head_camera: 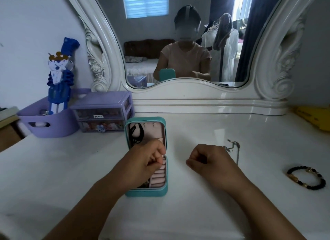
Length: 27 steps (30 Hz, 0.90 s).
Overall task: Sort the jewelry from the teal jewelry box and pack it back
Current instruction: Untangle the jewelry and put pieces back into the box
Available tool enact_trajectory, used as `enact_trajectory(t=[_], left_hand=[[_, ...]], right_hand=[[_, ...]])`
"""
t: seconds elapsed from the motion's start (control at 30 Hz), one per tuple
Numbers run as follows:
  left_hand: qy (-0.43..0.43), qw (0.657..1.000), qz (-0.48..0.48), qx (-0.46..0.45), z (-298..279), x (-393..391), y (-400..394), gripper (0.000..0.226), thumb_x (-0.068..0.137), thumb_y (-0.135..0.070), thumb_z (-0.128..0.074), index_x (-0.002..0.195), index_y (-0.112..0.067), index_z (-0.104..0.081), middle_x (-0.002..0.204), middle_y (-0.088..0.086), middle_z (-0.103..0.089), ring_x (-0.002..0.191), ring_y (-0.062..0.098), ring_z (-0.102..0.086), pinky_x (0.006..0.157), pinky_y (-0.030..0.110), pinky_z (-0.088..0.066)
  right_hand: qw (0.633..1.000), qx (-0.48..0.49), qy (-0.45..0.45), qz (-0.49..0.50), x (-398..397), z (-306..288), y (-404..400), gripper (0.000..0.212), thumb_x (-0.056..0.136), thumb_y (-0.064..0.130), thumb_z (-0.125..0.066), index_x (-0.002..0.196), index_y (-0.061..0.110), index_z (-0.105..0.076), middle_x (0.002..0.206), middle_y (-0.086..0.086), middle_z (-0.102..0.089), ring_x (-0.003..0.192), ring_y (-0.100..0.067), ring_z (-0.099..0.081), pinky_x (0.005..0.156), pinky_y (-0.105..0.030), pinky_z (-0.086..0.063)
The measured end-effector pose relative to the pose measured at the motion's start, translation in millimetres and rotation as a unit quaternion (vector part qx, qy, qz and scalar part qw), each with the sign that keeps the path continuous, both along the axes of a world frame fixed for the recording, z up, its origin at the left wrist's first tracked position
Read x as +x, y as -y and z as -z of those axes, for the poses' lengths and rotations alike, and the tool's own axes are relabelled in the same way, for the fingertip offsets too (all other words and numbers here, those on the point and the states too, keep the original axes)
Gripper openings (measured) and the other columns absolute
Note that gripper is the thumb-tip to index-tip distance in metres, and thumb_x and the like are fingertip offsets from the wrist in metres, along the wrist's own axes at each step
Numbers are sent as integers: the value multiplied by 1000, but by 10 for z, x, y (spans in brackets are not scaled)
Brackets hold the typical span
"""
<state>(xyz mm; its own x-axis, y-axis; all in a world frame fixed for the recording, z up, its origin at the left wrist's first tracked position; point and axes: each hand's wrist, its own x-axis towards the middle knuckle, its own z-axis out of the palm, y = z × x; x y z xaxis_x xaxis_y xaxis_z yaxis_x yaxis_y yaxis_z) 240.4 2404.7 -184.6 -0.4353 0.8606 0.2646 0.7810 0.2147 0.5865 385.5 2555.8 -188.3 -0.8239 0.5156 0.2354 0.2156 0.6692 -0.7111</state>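
Note:
The teal jewelry box [164, 189] lies open on the white dressing table, its pink lining showing. A black cord necklace [135, 134] hangs in the raised lid. My left hand [148, 161] hovers over the box's ring rolls with its fingers curled, thumb against forefinger; whether it pinches something small I cannot tell. My right hand [207, 161] is a curled fist on the table right of the box. A thin silver chain [234, 148] lies just beyond its knuckles and reaches them. A black and gold bead bracelet [306, 177] lies at the far right.
A purple mini drawer unit [103, 111] and a purple basket [44, 122] holding a blue and white figure [59, 79] stand behind the box on the left. The ornate white mirror [187, 43] rises at the back. Something yellow [314, 118] lies at the right edge.

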Motion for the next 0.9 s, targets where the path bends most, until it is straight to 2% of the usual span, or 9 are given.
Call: enact_trajectory(t=[0.17,0.33,0.5,0.6,0.7,0.8,0.9], left_hand=[[-11,999,28,-10,11,-43,0,33,78,-2,-67,87,-31,-55,83,-10,-61,83,1,-58,68,8,-45],[-40,999,19,-16,36,-56,21,32,77,-5,-69,84,-34,-58,83,-13,-62,84,1,-60,71,16,-51],[-192,981,17,-18,7,-62,63,22,68,-16,-74,76,-32,-61,73,-12,-65,68,7,-58,64,25,-49],[-240,970,16,-37,4,-62,76,19,67,-20,-71,75,-32,-59,67,-12,-63,64,12,-55,62,27,-45],[-219,975,1,-46,-7,-33,62,18,69,-20,-74,76,-32,-63,64,-16,-63,64,6,-54,62,21,-45],[-125,991,-28,-38,-12,19,22,24,70,-11,-72,67,-32,-60,51,-19,-55,56,0,-54,54,7,-37],[-46,995,-76,-54,35,28,-37,33,74,-5,-68,67,-33,-52,60,-12,-60,61,2,-56,54,9,-36]], right_hand=[[1000,-4,-15,21,114,-8,-129,16,80,22,-65,65,19,-61,57,8,-57,53,0,-50,56,-20,-41],[999,-12,-25,42,211,-23,-229,19,79,23,-68,62,18,-60,53,8,-54,46,0,-46,49,-12,-37],[990,-18,-72,124,412,-145,-471,23,79,19,-69,60,11,-59,53,3,-54,43,-1,-45,43,-8,-35],[987,-9,-57,149,513,-140,-572,21,80,20,-68,66,6,-62,61,-9,-60,52,-9,-49,49,-19,-39],[987,-1,-24,160,593,-84,-645,23,81,20,-68,69,2,-62,66,-15,-62,56,-17,-51,54,-26,-40],[984,-5,-18,178,678,-37,-714,22,81,19,-68,68,2,-62,67,-17,-63,59,-22,-54,54,-27,-40],[980,-14,-21,196,773,-26,-753,20,81,18,-68,67,5,-63,64,-12,-61,57,-20,-53,53,-27,-40]])
